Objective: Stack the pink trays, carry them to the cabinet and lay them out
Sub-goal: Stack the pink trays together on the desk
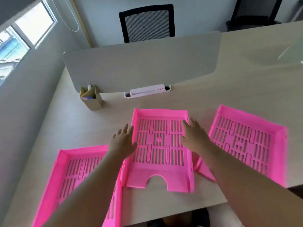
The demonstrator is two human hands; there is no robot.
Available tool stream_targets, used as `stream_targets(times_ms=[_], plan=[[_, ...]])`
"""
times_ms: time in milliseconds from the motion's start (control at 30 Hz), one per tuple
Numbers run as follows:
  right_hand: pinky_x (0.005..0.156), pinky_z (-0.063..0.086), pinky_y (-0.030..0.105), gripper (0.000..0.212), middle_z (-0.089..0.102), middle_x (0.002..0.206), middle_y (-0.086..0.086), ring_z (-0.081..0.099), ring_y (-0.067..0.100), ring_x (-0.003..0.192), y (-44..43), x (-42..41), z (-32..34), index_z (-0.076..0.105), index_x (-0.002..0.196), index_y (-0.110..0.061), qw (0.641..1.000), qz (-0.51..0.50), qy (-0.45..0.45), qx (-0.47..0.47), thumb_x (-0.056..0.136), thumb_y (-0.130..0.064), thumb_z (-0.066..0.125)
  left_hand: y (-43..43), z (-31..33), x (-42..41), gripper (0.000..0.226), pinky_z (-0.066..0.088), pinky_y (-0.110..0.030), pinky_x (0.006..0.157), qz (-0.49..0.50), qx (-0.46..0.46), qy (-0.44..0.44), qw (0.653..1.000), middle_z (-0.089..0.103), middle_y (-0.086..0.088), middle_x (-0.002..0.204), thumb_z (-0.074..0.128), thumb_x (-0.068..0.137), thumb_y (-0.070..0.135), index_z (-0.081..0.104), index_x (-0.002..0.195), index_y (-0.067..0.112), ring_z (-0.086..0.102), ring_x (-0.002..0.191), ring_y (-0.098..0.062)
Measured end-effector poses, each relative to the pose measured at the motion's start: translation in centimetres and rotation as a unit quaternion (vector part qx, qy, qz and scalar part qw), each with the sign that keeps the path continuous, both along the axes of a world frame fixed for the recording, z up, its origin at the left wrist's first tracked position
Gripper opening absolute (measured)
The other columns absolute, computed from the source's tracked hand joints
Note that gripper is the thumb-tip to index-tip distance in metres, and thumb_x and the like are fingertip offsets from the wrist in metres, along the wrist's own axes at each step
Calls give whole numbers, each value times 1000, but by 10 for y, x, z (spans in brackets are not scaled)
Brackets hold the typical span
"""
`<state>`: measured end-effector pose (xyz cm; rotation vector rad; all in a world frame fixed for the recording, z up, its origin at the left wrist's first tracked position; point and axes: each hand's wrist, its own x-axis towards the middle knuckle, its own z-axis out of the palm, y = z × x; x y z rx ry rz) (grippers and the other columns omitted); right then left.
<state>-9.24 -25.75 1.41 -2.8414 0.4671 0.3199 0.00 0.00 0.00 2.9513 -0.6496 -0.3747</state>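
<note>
the left pink tray (pixel 77 174) runs off the bottom edge and is partly covered by the person's left forearm, so its near end can't be made out. the right pink tray (pixel 247 141) is tilted, its near left corner hidden behind the right forearm. the middle pink tray (pixel 159 149) lies flat and fully in view on the pale wooden desk (pixel 213 89), its notched front edge toward the person. the left hand (pixel 123 141) rests against that tray's left wall, fingers spread and loosely open, its grip not closed on anything. the right hand (pixel 195 136) lies over the tray's right wall, fingers open too; whether they curl under the rim i cannot tell. behind stand a cardboard pen holder (pixel 91 99), a grey divider screen (pixel 141 63) and a black mesh chair (pixel 146 23).
</note>
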Motion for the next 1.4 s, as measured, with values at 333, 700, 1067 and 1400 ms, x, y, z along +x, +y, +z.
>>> stream_targets(times_ms=[333,700,1067,1400], plan=[[119,13,52,82,-17,159,22,-1,38,148,14,-30,-65,-12,151,-2,999,-34,10,-28,84,13,35,5,-59,-38,82,-3,-55,118,38,-7,-32,999,11,-9,163,43,87,28,0,155,11,6,150,-27],[120,12,51,84,-19,160,17,-5,34,149,-9,-2,-73,-16,150,-5,1000,11,-4,-25,86,12,35,-11,-67,-54,81,-3,-46,120,92,-14,-44,995,10,-18,162,35,89,37,-1,154,4,3,150,-32],[119,20,47,63,22,160,15,19,29,147,-91,-31,-32,20,152,-10,996,4,-93,-14,97,-33,42,-98,-15,-56,81,7,-48,120,21,-66,-70,995,17,-11,162,45,88,50,17,154,13,13,149,-31],[120,13,49,69,16,160,19,11,38,147,-235,-159,-39,18,152,-4,966,-248,-55,-45,93,-21,49,-274,-13,-105,66,45,-45,100,-49,-125,104,985,42,-8,149,49,91,29,26,150,12,46,130,-27]])
